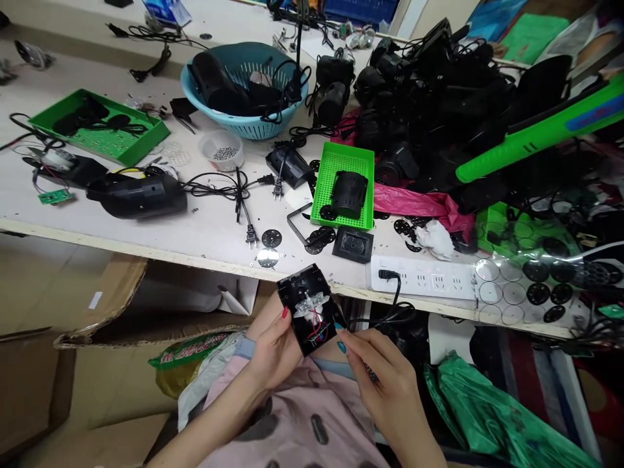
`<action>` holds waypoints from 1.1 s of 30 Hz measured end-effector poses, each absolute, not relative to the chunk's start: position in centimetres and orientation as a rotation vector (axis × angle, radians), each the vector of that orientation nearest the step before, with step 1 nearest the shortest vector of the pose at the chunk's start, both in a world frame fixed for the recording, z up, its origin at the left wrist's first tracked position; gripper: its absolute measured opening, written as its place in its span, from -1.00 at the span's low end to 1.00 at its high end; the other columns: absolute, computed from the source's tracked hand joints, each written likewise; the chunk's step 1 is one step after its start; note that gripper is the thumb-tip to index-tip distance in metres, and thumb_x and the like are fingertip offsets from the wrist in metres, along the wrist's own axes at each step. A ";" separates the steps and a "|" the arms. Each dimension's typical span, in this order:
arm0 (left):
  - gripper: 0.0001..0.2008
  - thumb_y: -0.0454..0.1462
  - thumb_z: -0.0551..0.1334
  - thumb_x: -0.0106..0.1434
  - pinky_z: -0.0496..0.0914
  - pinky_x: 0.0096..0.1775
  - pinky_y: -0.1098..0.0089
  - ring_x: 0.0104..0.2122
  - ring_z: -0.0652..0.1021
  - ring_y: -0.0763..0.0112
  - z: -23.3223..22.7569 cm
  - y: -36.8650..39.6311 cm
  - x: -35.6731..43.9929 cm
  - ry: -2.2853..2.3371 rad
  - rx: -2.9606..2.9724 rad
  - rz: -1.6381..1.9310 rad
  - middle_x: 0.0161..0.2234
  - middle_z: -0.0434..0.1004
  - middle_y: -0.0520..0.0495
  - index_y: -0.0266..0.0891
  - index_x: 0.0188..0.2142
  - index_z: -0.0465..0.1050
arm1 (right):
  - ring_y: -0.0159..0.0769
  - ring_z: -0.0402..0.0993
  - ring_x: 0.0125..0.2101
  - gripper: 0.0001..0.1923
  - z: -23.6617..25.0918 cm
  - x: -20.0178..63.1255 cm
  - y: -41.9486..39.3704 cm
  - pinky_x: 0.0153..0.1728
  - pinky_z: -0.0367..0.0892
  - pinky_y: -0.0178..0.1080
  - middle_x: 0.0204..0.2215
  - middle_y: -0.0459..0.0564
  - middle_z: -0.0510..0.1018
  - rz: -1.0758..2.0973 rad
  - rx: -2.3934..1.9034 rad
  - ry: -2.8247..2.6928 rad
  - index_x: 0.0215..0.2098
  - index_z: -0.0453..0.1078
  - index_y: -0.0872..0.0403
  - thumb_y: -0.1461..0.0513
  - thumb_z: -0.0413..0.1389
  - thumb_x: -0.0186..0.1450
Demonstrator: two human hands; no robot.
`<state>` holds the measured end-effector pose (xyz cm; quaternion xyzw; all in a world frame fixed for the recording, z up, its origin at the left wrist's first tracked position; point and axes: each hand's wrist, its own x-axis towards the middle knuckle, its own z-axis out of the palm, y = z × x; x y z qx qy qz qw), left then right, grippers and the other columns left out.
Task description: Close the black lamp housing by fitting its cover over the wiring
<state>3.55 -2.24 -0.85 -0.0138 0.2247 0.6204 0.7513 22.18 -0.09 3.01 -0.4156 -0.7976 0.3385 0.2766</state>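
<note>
The left hand grips an open black box by its lower left side, thumb on the rim. The box is held tilted above the lap, just in front of the edge of the worktop. Inside it sit a clear plastic piece and thin red wires, with some darker ones below. The right hand is at the box's lower right corner, its thumb and forefinger drawn close together; I cannot tell whether they pinch anything. Something dark shows under its curled fingers, too hidden to name.

On the worktop beyond, a green tray carries a black rounded casing, and a flat black square part lies just in front of the tray. To its right is a white power strip with a black plug in it. Farther left stand a small tub of tiny metal pieces and a blue basket holding black parts and cords.
</note>
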 end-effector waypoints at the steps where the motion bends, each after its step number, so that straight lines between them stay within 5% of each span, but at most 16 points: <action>1: -0.66 -0.13 0.25 0.35 0.02 0.35 0.06 0.24 0.37 0.02 -0.9 -2.3 3.5 0.476 -0.042 1.341 -0.04 0.65 -0.17 -0.26 0.00 0.59 | -0.25 0.49 -0.21 -0.55 2.9 22.1 -0.1 -0.23 0.45 -0.21 -0.22 0.03 0.50 0.918 -1.109 -2.142 0.15 0.41 -0.05 0.45 0.02 0.40; 8: -0.67 -0.12 0.23 0.37 0.03 0.34 0.05 0.24 0.38 0.02 -1.4 -2.7 3.0 0.490 -0.077 1.331 -0.08 0.67 -0.16 -0.27 -0.02 0.60 | -0.27 0.48 -0.21 -0.56 2.1 21.8 -0.2 -0.22 0.43 -0.21 -0.22 0.01 0.49 1.081 -1.080 -2.101 0.13 0.42 -0.06 0.46 0.03 0.40; 20: -0.74 -0.19 0.22 0.39 0.13 0.29 0.16 0.12 0.50 0.14 -0.3 -1.8 3.3 0.593 -0.108 1.382 -0.08 0.67 -0.05 -0.19 -0.03 0.60 | -0.24 0.45 -0.32 -0.53 2.5 21.9 -0.4 -0.33 0.43 -0.21 -0.31 0.02 0.49 0.831 -1.124 -2.308 0.17 0.41 -0.01 0.45 0.02 0.37; 28: -0.73 -0.20 0.13 0.44 0.37 0.05 0.26 -0.21 0.62 0.27 0.8 -1.5 3.3 0.629 -0.155 1.341 -0.13 0.68 -0.04 -0.17 -0.05 0.60 | -0.28 0.47 -0.31 -0.56 1.5 21.7 -0.8 -0.31 0.43 -0.26 -0.29 0.01 0.51 0.950 -1.135 -2.160 0.13 0.43 -0.02 0.45 -0.01 0.40; 33: -0.64 -0.15 0.10 0.45 0.38 0.06 0.22 -0.07 0.59 0.15 0.5 -0.9 3.1 0.589 -0.236 1.297 -0.06 0.65 -0.18 -0.29 0.00 0.57 | -0.30 0.48 -0.20 -0.65 3.1 21.3 0.2 -0.20 0.43 -0.30 -0.19 0.02 0.47 1.167 -1.209 -2.118 0.12 0.43 -0.02 0.34 0.00 0.44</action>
